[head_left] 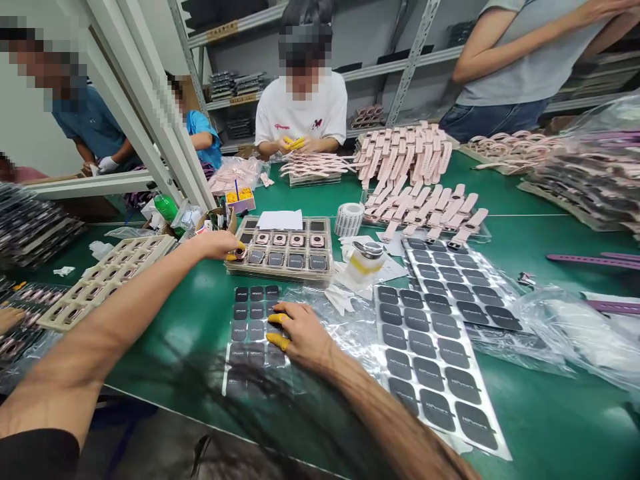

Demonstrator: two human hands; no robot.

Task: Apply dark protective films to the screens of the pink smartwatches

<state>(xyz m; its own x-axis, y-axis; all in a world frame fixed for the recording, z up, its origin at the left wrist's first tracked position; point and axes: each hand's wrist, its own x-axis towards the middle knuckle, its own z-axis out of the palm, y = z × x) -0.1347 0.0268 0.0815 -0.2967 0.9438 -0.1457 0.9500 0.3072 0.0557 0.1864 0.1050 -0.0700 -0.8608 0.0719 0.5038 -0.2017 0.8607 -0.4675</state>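
My left hand reaches to the left end of a clear plastic tray. Its fingers, with yellow finger cots, are closed at a small watch case there. Other pink-framed watch cases sit in the tray's back row, with dark square pieces in front and white paper at the back. My right hand lies over a sheet of dark square stickers, its yellow-tipped thumb and finger apart at the sheet's right edge. Blurred dark strands cover the sheet's lower part.
Larger sticker sheets lie to the right, near a lidded jar and a label roll. Pink watch straps are piled behind. A cream tray stands left. A person in white works opposite.
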